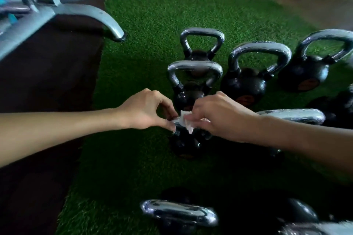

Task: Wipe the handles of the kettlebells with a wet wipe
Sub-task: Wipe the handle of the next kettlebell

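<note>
**Wipe pinched over the small near kettlebell, most of the cluster probably waiting**

The left hand point(147, 110) and the right hand point(219, 118) are meeting fingertip to fingertip. Each is pinching an edge of the white wet wipe point(184, 122) between thumb and curled fingers. They are holding it right on top of the small kettlebell point(184, 145), whose handle is lying mostly hidden beneath fingers and wipe. Whether the wipe is wrapping the handle or only being unfolded above it, I cannot tell.

On that showing, the work is probably sitting at this one handle, with the rubbing barely under way. Which other handles are done is not showing. All of them are glinting with a speckled sheen that could be moisture or just the metal finish.

Just behind the hands a second small kettlebell point(189, 97) is standing, with a third small kettlebell point(201, 33) behind it. A medium kettlebell point(244, 86) and a larger kettlebell point(305, 74) are standing to the right. One chrome handle point(294, 116) is peeking out past the right forearm. A near handle point(179, 211) is showing at the bottom edge, and a blurred one point(315, 229) in the bottom corner.

Everything is resting on green artificial turf point(152, 25), bordered on the left by a dark floor mat point(47, 82). A grey metal frame foot point(95, 17) is reaching in from the upper left, well apart from the hands. The crowding is the likely nuisance, since reaching the rear handles probably means stretching over the nearer ones.
</note>
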Tool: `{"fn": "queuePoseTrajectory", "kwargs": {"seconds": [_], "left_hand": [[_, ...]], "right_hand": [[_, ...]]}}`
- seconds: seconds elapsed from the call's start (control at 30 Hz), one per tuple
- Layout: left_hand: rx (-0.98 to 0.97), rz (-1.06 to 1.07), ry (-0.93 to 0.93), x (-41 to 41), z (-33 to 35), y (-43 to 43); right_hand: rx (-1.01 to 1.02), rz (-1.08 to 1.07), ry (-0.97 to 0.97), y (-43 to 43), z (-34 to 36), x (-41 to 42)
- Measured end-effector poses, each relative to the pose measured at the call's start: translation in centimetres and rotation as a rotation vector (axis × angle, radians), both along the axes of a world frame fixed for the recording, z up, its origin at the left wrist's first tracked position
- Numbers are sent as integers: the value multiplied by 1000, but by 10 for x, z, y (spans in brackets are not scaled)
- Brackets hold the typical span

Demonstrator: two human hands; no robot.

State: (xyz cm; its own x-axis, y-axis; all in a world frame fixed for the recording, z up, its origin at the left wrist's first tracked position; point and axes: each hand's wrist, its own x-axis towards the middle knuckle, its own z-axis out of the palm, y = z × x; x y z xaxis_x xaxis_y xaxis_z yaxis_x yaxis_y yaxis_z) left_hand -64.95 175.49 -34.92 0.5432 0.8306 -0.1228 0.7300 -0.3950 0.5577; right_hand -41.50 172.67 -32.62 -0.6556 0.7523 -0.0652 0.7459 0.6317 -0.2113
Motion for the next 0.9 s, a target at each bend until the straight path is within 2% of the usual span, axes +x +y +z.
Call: {"fn": "queuePoseTrajectory", "kwargs": {"seconds": [0.13,0.2,0.27,0.37,0.5,0.7,0.9], "left_hand": [[9,-1,-63,-3,-4,1],[30,-5,-70,-2,-4,-2],[55,-16,-45,-3,-4,-3],[65,-14,0,-5,-4,-1],[79,42,39,-5,-4,0],[144,53,120,-1,-1,-5],[125,20,154,7,6,-3]], "right_hand": [[47,-11,12,-7,-9,-10],[149,9,25,-14,-22,-3],[277,0,129,-20,-32,7],[346,-69,268,-21,-37,12],[312,-138,261,-7,-30,2],[210,-58,168,-9,-26,-4],[277,-84,274,-18,-28,19]]}}
